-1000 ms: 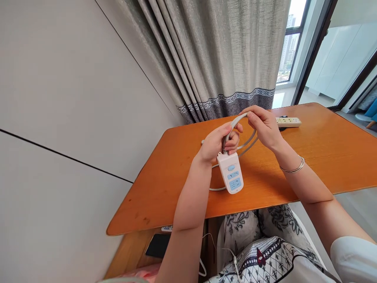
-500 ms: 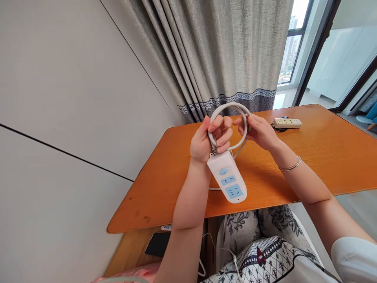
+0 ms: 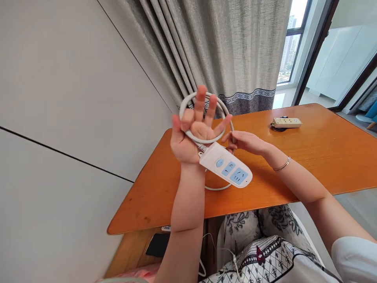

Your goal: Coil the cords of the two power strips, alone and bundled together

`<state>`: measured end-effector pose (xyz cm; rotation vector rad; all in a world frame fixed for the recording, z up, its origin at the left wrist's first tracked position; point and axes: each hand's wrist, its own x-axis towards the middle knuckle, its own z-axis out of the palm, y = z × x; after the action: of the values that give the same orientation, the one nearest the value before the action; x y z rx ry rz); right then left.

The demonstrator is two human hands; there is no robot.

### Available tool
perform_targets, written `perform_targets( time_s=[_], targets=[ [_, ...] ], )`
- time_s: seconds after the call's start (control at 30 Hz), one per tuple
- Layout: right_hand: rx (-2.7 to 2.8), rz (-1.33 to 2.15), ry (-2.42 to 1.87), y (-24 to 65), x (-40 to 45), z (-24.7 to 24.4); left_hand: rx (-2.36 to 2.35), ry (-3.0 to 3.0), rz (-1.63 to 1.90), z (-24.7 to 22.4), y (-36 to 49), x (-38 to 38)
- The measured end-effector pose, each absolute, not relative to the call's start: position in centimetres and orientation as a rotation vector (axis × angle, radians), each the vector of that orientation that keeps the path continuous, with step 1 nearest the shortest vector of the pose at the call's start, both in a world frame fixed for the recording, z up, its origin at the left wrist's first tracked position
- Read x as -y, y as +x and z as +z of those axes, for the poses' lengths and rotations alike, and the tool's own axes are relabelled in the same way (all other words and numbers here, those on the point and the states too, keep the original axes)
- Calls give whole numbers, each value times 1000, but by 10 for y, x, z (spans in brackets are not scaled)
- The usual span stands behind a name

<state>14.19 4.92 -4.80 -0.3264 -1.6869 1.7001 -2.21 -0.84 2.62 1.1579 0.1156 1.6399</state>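
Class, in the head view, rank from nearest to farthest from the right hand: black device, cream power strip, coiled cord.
1. Coiled cord, in the right hand.
2. Cream power strip, right side of table.
3. Black device, lower left, below tabletop.

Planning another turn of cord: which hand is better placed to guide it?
Right, most likely. The right hand pinches the cord beside the coil, while the left hand supports that coil with fingers spread through it, the power strip close to its wrist.

Orange-brown wooden table (image 3: 153, 196), rounded corners; on its far right, cream power strip (image 3: 287, 122) with dark cord (image 3: 278, 129).
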Motion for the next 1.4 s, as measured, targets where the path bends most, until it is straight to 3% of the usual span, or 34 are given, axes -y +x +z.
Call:
perform_targets(
  time_s=[0.17,0.23,0.4,0.57,0.67,0.87,1.0,1.1,1.2,1.4],
  targets=[
    [1840,1795,-559,141,-59,-63,-92,1284,1810,38,-40,12],
    [1959,1543,-793,140,-55,-59,-141,1370,1826,38,-45,8],
    [2435,547,-1352,147,-31,-31,-68,1421,1787,30,-44,-5],
    [2514,291,-1462,163,-20,-15,-189,1487,1803,25,-32,-2],
    [2366,409,-1348,173,-30,-15,-248,1539,1850,26,-27,0],
    [1695,1466,-922,178,-53,-22,-236,1490,2060,28,-31,0],
    [1204,1820,-595,178,-57,-15,-358,1468,2222,33,-36,0],
    [1026,1821,-432,185,-59,-8,-428,1365,2271,38,-44,-4],
    [1194,1738,-416,199,-61,-8,-485,1224,2263,42,-56,-7],
    [1867,1262,-855,223,-66,-8,-677,1265,2267,50,-66,2]
  ],
)
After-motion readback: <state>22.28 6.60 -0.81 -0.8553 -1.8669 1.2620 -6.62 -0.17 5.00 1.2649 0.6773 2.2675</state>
